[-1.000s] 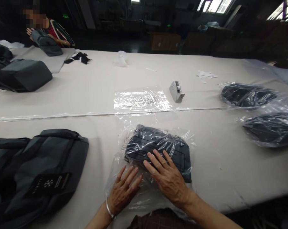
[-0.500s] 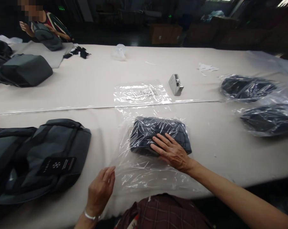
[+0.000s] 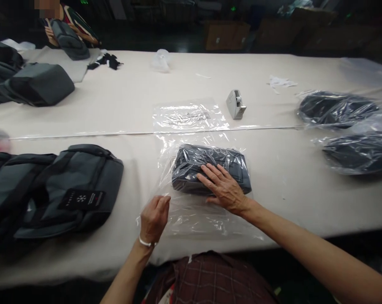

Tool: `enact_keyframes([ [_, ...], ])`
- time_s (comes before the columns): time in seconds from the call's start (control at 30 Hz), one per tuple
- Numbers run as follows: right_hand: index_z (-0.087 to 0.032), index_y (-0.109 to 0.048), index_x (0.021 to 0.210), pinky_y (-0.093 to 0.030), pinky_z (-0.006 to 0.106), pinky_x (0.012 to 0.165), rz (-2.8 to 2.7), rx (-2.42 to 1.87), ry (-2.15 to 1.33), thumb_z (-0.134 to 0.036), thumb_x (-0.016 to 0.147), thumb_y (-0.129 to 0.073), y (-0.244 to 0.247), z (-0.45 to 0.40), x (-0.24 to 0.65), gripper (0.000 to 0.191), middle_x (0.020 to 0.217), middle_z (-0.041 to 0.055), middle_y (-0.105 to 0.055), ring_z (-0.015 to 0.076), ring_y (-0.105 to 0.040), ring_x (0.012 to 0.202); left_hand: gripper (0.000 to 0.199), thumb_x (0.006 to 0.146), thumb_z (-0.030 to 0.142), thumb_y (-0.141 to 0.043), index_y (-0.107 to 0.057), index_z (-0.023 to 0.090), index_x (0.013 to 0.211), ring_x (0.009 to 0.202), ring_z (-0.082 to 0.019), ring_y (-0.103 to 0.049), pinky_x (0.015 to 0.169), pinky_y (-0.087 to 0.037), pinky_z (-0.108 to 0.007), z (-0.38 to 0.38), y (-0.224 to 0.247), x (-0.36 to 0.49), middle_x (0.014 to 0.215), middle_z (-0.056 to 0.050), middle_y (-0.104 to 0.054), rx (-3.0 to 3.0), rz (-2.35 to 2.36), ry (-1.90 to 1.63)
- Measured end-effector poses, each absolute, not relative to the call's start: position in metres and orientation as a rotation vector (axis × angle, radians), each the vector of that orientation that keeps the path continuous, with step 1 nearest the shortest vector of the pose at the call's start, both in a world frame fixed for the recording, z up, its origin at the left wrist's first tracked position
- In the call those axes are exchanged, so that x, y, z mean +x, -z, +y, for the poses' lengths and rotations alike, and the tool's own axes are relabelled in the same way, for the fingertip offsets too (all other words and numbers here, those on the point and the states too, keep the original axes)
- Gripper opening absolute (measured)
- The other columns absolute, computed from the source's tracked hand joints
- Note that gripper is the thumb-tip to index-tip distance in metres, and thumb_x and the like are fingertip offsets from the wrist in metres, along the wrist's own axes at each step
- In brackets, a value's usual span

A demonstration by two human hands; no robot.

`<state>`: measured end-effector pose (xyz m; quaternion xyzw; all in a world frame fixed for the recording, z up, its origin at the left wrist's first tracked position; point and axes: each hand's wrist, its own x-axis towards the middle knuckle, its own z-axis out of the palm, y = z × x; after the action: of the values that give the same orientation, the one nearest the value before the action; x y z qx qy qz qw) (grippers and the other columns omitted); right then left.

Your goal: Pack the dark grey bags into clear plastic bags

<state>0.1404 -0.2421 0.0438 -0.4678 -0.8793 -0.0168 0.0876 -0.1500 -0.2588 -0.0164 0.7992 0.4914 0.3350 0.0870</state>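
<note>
A dark bag (image 3: 187, 181) lies in a clear plastic bag (image 3: 197, 228) at the middle of the near table. My right hand (image 3: 224, 188) rests on its top through the plastic, fingers spread and holding nothing. At the plastic's lower left, my left hand (image 3: 155, 216) is closed with fingertips pinched on the clear plastic. A bracelet circles that wrist. Beyond the dark bag, a flat printed plastic bag (image 3: 191, 118) lies across the table seam.
Dark backpacks (image 3: 111, 190) stand at the left, more bags (image 3: 42, 84) behind them. A tape dispenser (image 3: 236, 104) stands past the middle. Wrapped bags (image 3: 358, 154) lie at right. Across the table, a person (image 3: 80, 25) handles a grey bag (image 3: 69, 40).
My left hand has moved up and right to the plastic's edge and closed on it. My right hand still lies on the wrapped bag. The view has shifted slightly.
</note>
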Motion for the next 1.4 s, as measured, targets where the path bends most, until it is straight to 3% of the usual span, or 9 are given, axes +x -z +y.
enact_keyframes([
  [0.17,-0.023,-0.025,0.153,-0.022,0.055,0.119,-2.612,-1.385,0.025,-0.038,0.069,-0.085,-0.043,-0.241,0.140,0.105,0.161,0.0114,-0.023,0.0331,-0.020,0.147,0.044,0.087,0.061,-0.054,-0.060,0.018,0.097,0.060,-0.017,-0.066,0.051,-0.054,-0.029,-0.319,0.026,-0.139,0.072,-0.003,-0.067,1.081,1.321,-0.707],
  [0.3,-0.022,-0.024,0.153,-0.020,0.055,0.119,-2.622,-1.377,0.018,-0.048,0.068,-0.084,-0.047,-0.242,0.140,0.107,0.161,0.0115,-0.023,0.0328,-0.020,0.147,0.052,0.084,0.065,-0.058,-0.059,0.022,0.112,0.102,-0.023,-0.068,0.084,-0.059,-0.043,-0.299,0.039,-0.093,0.112,-0.012,-0.069,0.563,0.958,-0.824],
  [0.53,-0.021,-0.025,0.153,-0.019,0.056,0.119,-2.647,-1.354,-0.014,-0.068,0.076,-0.066,-0.049,-0.242,0.141,0.099,0.160,0.0134,-0.025,0.0336,-0.021,0.147,0.033,0.073,0.043,-0.080,-0.064,0.019,0.087,0.073,-0.015,-0.069,0.070,-0.056,-0.025,-0.304,-0.010,-0.092,0.074,0.000,-0.066,0.367,0.981,-0.956],
  [0.73,-0.020,-0.023,0.153,-0.016,0.058,0.119,-2.656,-1.299,-0.083,-0.074,0.060,-0.074,-0.055,-0.237,0.140,0.120,0.160,0.0154,-0.025,0.0365,-0.020,0.147,0.050,0.063,0.064,-0.076,-0.063,0.017,0.076,0.057,-0.012,-0.054,0.057,-0.049,-0.023,-0.353,0.006,-0.197,0.058,0.004,-0.055,0.546,1.692,-1.039],
  [0.83,-0.020,-0.028,0.152,-0.015,0.059,0.119,-2.599,-1.192,-0.104,-0.073,0.066,-0.070,-0.075,-0.249,0.148,0.110,0.158,0.0153,-0.028,0.0359,-0.021,0.146,0.058,0.066,0.064,-0.072,-0.062,0.021,0.103,0.092,-0.020,-0.064,0.079,-0.054,-0.031,-0.319,0.018,-0.242,0.097,-0.003,-0.067,0.714,2.019,-1.153],
  [0.97,-0.026,-0.051,0.134,-0.033,0.052,0.114,-2.031,-1.415,-0.182,-0.049,0.089,-0.062,-0.078,-0.298,0.187,0.052,0.141,0.0088,-0.055,0.0282,-0.046,0.134,0.072,0.075,0.071,-0.058,-0.053,0.021,0.125,0.127,-0.031,-0.052,0.098,-0.049,-0.048,-0.263,0.013,-0.248,0.134,-0.016,-0.057,0.814,1.821,-0.886],
  [1.17,-0.014,-0.059,0.115,-0.053,0.046,0.091,-0.650,-2.107,-1.169,-0.077,0.065,-0.065,-0.013,-0.367,0.245,0.081,0.126,0.0228,-0.062,0.0334,-0.063,0.111,0.073,0.064,0.074,-0.066,-0.063,0.019,0.111,0.106,-0.033,-0.065,0.074,-0.057,-0.040,-0.240,0.010,-0.223,0.114,-0.015,-0.069,0.987,1.686,-0.442],
  [1.27,-0.015,-0.066,0.100,-0.055,0.035,0.079,-0.466,-1.946,-1.612,-0.079,0.067,-0.063,0.003,-0.376,0.239,0.072,0.111,0.0171,-0.070,0.0240,-0.069,0.092,0.062,0.064,0.071,-0.067,-0.066,0.019,0.098,0.088,-0.027,-0.070,0.069,-0.057,-0.035,-0.243,0.008,-0.217,0.097,-0.011,-0.073,0.960,1.611,-0.396],
  [1.4,-0.017,-0.060,0.072,-0.049,0.023,0.059,-0.489,-1.899,-1.552,-0.060,0.062,-0.080,0.010,-0.377,0.233,0.048,0.078,0.0041,-0.070,0.0128,-0.062,0.066,0.051,0.056,0.063,-0.075,-0.061,0.018,0.072,0.063,-0.022,-0.066,0.055,-0.051,-0.029,-0.244,0.002,-0.210,0.065,-0.005,-0.067,0.988,1.590,-0.380],
])
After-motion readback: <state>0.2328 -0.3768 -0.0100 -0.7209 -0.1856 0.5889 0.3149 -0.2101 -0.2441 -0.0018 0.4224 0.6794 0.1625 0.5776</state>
